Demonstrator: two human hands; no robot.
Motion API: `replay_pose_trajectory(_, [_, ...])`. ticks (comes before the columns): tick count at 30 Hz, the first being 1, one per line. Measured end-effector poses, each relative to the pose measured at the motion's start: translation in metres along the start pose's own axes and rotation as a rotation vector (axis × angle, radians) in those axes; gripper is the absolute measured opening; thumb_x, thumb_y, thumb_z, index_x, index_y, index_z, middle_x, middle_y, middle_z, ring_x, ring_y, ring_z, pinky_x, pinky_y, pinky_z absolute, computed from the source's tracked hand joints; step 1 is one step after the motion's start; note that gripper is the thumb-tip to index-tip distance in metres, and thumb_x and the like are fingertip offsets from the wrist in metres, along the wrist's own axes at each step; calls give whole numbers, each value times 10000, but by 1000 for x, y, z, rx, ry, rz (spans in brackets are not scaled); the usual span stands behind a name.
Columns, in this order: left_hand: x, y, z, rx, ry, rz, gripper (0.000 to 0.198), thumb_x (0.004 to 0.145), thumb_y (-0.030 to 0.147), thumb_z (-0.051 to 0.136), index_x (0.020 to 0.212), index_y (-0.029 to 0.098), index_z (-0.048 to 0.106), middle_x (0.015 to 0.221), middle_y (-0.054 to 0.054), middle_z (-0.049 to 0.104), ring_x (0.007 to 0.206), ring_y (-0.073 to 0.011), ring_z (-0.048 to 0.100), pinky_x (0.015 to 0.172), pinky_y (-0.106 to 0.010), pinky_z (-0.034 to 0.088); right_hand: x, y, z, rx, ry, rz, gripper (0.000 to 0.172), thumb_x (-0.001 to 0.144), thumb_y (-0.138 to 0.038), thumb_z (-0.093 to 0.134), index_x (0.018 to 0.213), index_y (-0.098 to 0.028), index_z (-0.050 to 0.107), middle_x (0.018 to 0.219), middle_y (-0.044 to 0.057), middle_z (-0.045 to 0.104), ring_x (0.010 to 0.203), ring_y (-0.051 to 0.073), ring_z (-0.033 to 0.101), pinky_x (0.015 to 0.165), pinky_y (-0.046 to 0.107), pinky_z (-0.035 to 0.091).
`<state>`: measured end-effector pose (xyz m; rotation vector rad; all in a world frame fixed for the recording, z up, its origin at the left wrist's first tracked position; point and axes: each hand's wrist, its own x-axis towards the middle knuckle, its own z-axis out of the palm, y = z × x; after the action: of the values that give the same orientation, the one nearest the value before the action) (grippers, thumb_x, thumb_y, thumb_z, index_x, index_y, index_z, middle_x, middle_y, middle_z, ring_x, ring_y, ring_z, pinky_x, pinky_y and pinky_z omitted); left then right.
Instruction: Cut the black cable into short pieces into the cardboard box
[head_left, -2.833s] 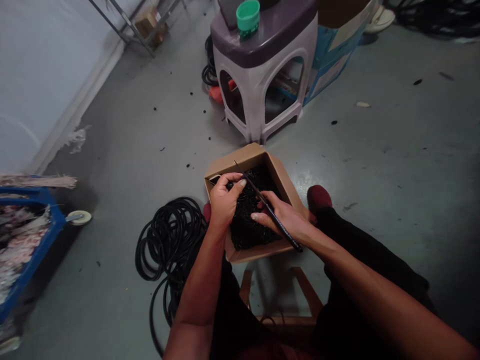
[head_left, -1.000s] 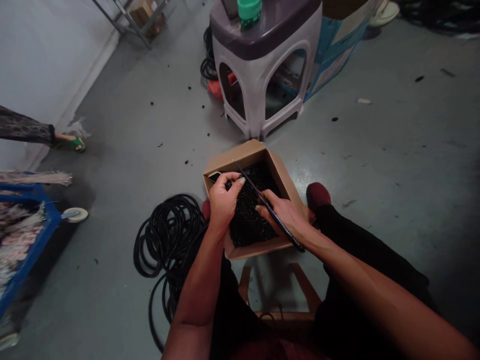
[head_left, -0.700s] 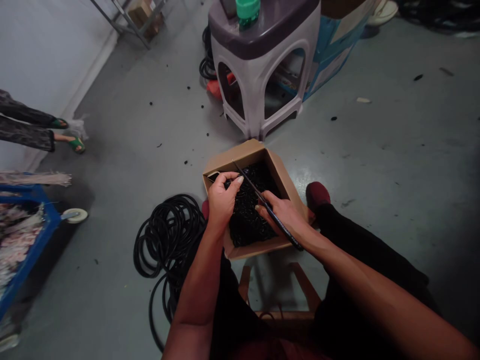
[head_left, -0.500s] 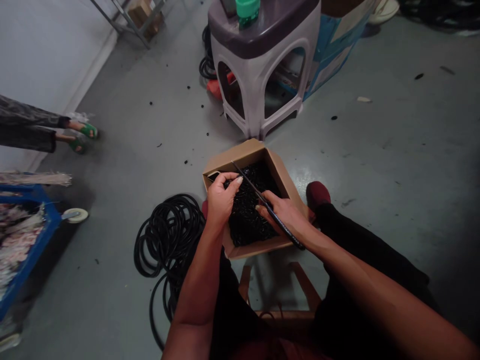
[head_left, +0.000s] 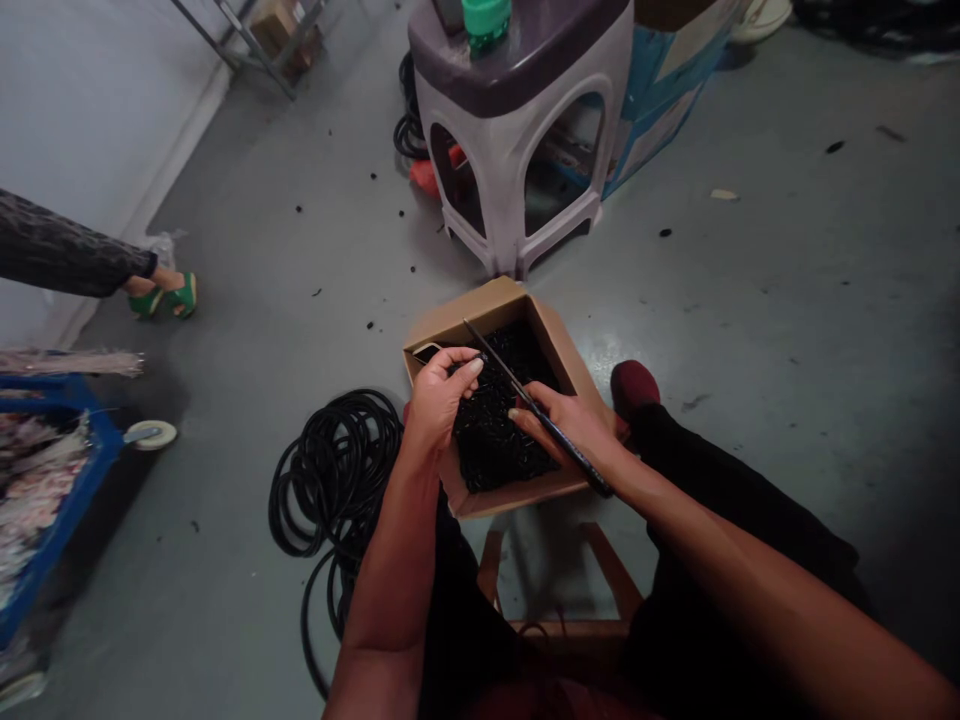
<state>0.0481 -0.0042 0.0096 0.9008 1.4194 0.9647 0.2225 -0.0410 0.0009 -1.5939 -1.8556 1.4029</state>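
As our right grip [head_left: 570, 430] clenches a slim black rod [head_left: 502, 366], its long axis running far left to near right over a cardboard box [head_left: 480, 305], our left grip [head_left: 442, 400] curls closed just beside the rod's far end, above black rubber bits [head_left: 502, 450]; what it holds, we cannot tell.

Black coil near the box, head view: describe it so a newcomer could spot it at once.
Start at the purple-topped plastic stool, then drop to the cardboard box on the floor just below it. The coil lies directly left of the box, beside the person's left forearm. Unlike the smaller coil behind the stool, it sits out in the open, with a loose strand trailing toward the viewer.
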Motion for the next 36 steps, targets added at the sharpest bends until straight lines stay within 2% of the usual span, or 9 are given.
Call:
replay_pose_trajectory(3, [-1, -3, -2, 162, -61, 35, 236, 701, 243, 683, 922, 168, 650, 802, -1, 621, 706, -89, 543, 668, -211, 414, 1, -3, -4, 23, 36, 17, 188, 843, -407, 453, 844, -224, 496, 675, 8, 563, 619, 165, 531, 548, 243, 311])
replay_pose_trajectory(6, [-2, -4, 1, 212, -103, 59, 276, 701, 177, 657, 976, 179, 646, 954, -29, 647, 880, -127, 572, 796, -246, 430, 1, -7, -10, 75, 70, 41, 206, 838, -424, 463, 845, -223, 505, 655, -9, 542, 590, 148, 510, 553, 247, 321])
replay_pose_trajectory(11, [-5, 2, 12, -49, -118, -13, 281, 724, 61, 533, 962, 177, 626, 1031, -34, 634, 917, -111, 589, 833, -254, 467, -1, -12, -18, 183, 112, 75, 245, 836, -461, 468, 848, -221, 514, 625, -26, 502, 558, 132, 469, 559, 258, 336])
replay_pose_trajectory(14, [-6, 6, 16, -177, -136, -62, 190, 753, 81, 554, 910, 153, 632, 1000, -40, 645, 926, -115, 620, 872, -266, 482, -2, -13, -21, 212, 130, 85, 224, 831, -441, 474, 846, -220, 509, 634, -23, 506, 562, 130, 469, 566, 262, 344])
replay_pose_trajectory(17, [-5, 6, 17, -211, -141, -90, 134, 789, 186, 597, 914, 145, 624, 970, -58, 670, 889, -140, 653, 796, -268, 518, -2, -14, -22, 216, 142, 87, 213, 826, -432, 478, 836, -221, 505, 646, -22, 512, 560, 126, 467, 569, 264, 349])
replay_pose_trajectory(21, [0, 4, 16, -140, -94, -53, 214, 785, 335, 634, 878, 143, 619, 873, -65, 694, 747, -133, 660, 609, -214, 494, -2, -15, -22, 214, 139, 81, 238, 826, -457, 474, 837, -222, 509, 633, -24, 508, 553, 124, 464, 564, 265, 348])
replay_pose_trajectory(27, [3, 1, 14, -19, 41, 76, 254, 767, 403, 658, 844, 163, 694, 636, 20, 581, 528, -38, 483, 496, -158, 378, -2, -13, -19, 215, 102, 65, 253, 848, -468, 462, 884, -223, 514, 620, -30, 511, 564, 131, 481, 562, 261, 363])
replay_pose_trajectory(29, [3, 1, 13, -75, 32, 62, 252, 768, 400, 662, 865, 171, 700, 598, 33, 546, 496, -31, 446, 476, -158, 354, -1, -12, -16, 208, 89, 34, 277, 845, -480, 477, 939, -223, 519, 695, -10, 564, 628, 147, 524, 591, 267, 387])
replay_pose_trajectory(36, [4, 2, 11, -253, 6, 38, 264, 752, 268, 681, 998, 175, 707, 727, -13, 648, 589, -45, 522, 570, -178, 421, 1, -6, -9, 155, 95, 2, 451, 821, -525, 509, 1127, -195, 483, 953, 76, 625, 814, 213, 589, 695, 321, 433])
